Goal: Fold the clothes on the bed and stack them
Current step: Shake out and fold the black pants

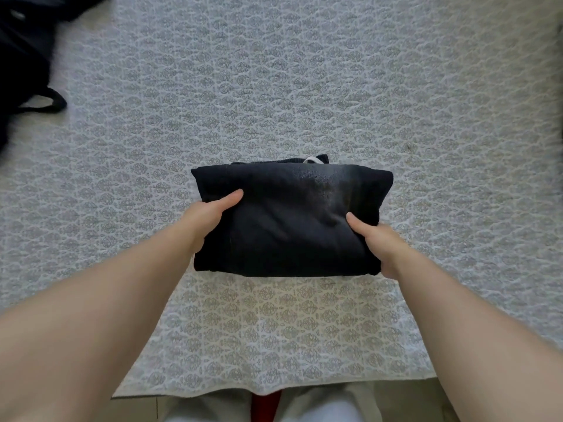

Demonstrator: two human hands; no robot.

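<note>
A folded black garment [289,217] lies as a thick rectangular bundle in the middle of the bed [304,86], with a small white label showing at its far edge. My left hand [207,219] grips its left side, thumb on top and fingers hidden underneath. On the right side my right hand [376,243] grips the bundle the same way, thumb on top. Both forearms reach in from the bottom of the view.
Dark clothes [24,56] lie in a loose heap at the far left of the bed, a strap or loop sticking out. The patterned grey bedspread covers the bed; its near edge [274,388] hangs just in front of my legs.
</note>
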